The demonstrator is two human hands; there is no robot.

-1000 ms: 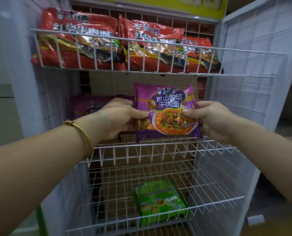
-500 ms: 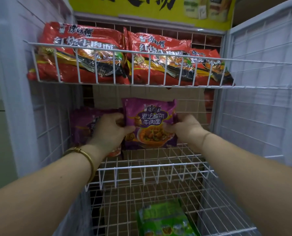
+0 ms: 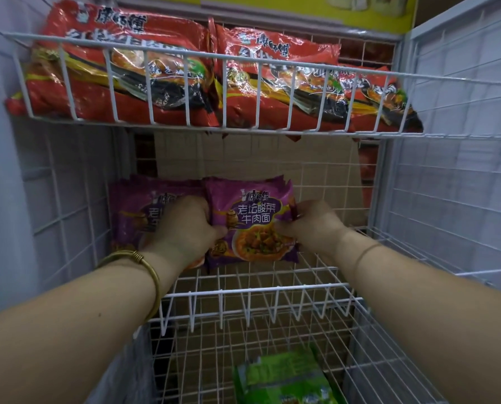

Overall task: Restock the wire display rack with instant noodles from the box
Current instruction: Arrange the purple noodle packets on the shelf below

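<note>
A purple instant noodle packet point(image 3: 250, 220) stands upright near the back of the middle shelf point(image 3: 252, 291) of the white wire rack. My left hand point(image 3: 185, 225) grips its left edge and my right hand point(image 3: 310, 223) pinches its right edge. Another purple packet point(image 3: 135, 211) stands just to its left, partly hidden behind my left hand. The box is not in view.
The top shelf point(image 3: 214, 56) is packed with red noodle packets point(image 3: 121, 71). A green packet point(image 3: 284, 377) lies on the bottom shelf. White wire side panels point(image 3: 453, 176) close in both sides. The right part of the middle shelf holds nothing.
Both hands have carried the purple packet deeper into the middle shelf and lower, up against the other purple packet. The camera has moved closer to the rack.
</note>
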